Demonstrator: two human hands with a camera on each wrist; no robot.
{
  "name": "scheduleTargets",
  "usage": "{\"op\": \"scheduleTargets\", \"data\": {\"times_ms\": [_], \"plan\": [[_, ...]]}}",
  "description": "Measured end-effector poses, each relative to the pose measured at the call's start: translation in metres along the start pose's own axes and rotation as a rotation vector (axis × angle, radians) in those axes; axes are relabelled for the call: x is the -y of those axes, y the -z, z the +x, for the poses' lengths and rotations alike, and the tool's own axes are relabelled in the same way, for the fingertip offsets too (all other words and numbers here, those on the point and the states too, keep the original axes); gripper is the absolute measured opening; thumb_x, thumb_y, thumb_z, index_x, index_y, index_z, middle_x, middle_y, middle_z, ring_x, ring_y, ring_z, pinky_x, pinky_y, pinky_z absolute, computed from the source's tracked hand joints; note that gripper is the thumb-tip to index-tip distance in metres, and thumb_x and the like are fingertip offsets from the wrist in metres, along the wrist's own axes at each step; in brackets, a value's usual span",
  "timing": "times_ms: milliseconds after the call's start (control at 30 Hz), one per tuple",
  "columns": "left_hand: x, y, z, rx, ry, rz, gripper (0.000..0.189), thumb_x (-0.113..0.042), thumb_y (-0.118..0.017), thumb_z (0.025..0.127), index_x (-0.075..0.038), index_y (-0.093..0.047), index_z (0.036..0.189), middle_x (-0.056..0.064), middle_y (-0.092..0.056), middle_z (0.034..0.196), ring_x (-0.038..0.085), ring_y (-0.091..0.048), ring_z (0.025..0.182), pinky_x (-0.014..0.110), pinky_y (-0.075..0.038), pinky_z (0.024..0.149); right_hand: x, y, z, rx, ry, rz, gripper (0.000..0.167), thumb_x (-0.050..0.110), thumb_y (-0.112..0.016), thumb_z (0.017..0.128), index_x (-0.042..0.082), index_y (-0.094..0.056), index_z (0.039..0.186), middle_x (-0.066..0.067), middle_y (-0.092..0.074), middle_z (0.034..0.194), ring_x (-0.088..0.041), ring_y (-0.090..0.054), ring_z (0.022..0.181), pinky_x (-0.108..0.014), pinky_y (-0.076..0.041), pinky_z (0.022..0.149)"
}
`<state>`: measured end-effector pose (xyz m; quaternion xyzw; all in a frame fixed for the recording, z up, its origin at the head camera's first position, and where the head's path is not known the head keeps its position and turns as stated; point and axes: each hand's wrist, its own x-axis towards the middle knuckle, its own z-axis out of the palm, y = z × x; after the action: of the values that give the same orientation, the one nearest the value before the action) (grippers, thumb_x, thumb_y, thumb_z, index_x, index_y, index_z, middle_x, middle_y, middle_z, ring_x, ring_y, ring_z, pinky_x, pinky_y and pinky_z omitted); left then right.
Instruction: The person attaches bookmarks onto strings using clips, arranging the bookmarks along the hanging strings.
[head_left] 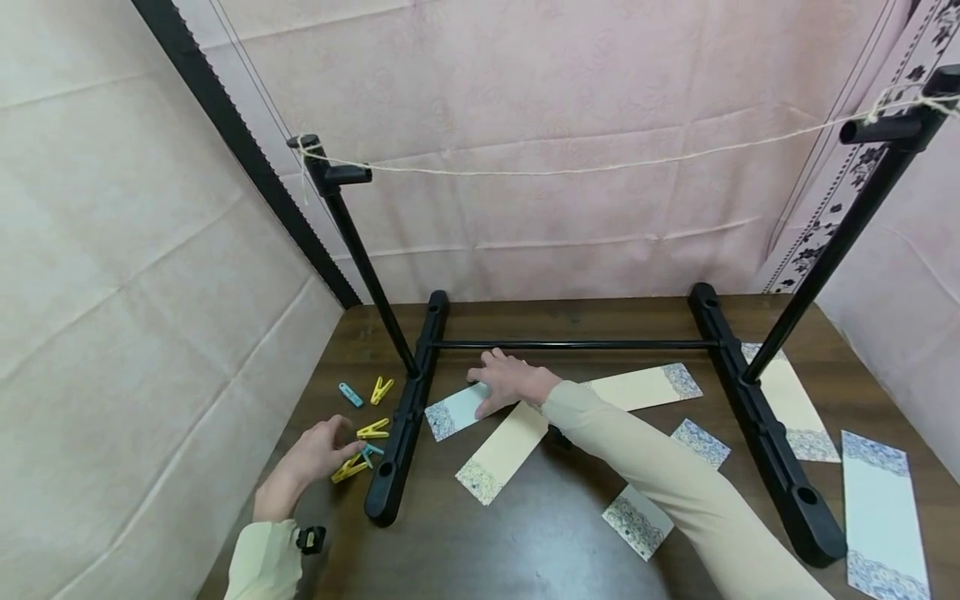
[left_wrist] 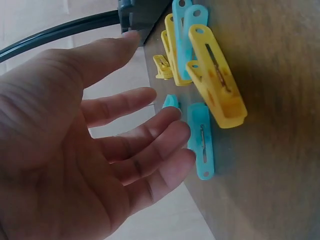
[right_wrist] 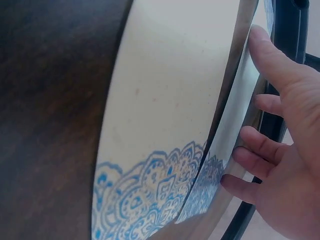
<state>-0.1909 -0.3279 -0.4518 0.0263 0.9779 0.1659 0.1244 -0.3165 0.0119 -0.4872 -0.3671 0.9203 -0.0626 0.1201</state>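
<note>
My left hand (head_left: pixel 311 457) hovers by several clothespins beside the stand's left foot, its fingers loosely extended and holding nothing. Nearest to it are a yellow clothespin (left_wrist: pixel 217 80) and a blue clothespin (left_wrist: pixel 201 140) in the left wrist view. Farther back lie another yellow clothespin (head_left: pixel 381 390) and a blue one. My right hand (head_left: pixel 513 383) reaches over a white paper strip with a blue-patterned end (head_left: pixel 450 414). In the right wrist view, its thumb and fingertips are right at that strip's edges (right_wrist: pixel 230 122), the fingers fairly straight. A cream strip (right_wrist: pixel 160 110) lies alongside.
A black stand with two posts, left foot (head_left: pixel 401 442), right foot (head_left: pixel 780 467) and a low crossbar (head_left: pixel 577 344) spans the table. A string (head_left: pixel 555 172) stretches between the post tops. More patterned strips (head_left: pixel 885 517) lie at the right. Pale cloth (head_left: pixel 150 333) surrounds the table.
</note>
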Motion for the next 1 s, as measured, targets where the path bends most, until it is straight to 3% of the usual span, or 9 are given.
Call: {"op": "scheduleTargets", "data": {"times_ms": [200,467,733,1000], "plan": [[0.001,-0.01,-0.003,0.032,0.019,-0.021,0.046,-0.033,-0.067,0.092,0.001,-0.056,0.12,0.006,-0.062,0.086,0.017,-0.055,0.072,0.032,-0.045,0.061,-0.001,-0.002,-0.001,-0.015,-0.004,0.034,0.06,0.059,-0.072,0.079,0.017,-0.058,0.119,-0.007,-0.049,0.113,-0.021,-0.036,0.097,-0.029,-0.039,0.073],[0.002,-0.013,-0.003,0.064,0.043,-0.011,0.054,-0.039,-0.076,0.085,-0.003,-0.057,0.12,0.006,-0.059,0.087,0.018,-0.052,0.074,0.034,-0.044,0.064,0.0,0.0,-0.002,-0.008,-0.009,0.102,0.066,0.053,-0.073,0.082,0.013,-0.046,0.127,-0.006,-0.049,0.111,-0.022,-0.037,0.099,-0.03,-0.039,0.074],[-0.002,-0.014,0.003,0.082,0.052,0.018,0.057,-0.036,-0.079,0.081,-0.003,-0.056,0.122,0.01,-0.055,0.096,0.021,-0.05,0.084,0.038,-0.045,0.072,-0.001,0.0,-0.006,-0.037,-0.031,0.132,0.066,0.049,-0.074,0.084,0.015,-0.05,0.135,-0.008,-0.049,0.119,-0.021,-0.039,0.102,-0.031,-0.042,0.08],[-0.003,-0.014,0.006,0.074,0.046,0.029,0.05,-0.027,-0.077,0.085,-0.002,-0.056,0.123,0.012,-0.056,0.097,0.022,-0.052,0.083,0.039,-0.047,0.072,0.003,-0.001,-0.008,-0.145,-0.004,0.135,0.05,0.04,-0.074,0.087,0.016,-0.05,0.122,-0.005,-0.051,0.107,-0.02,-0.043,0.092,-0.031,-0.039,0.075]]}}
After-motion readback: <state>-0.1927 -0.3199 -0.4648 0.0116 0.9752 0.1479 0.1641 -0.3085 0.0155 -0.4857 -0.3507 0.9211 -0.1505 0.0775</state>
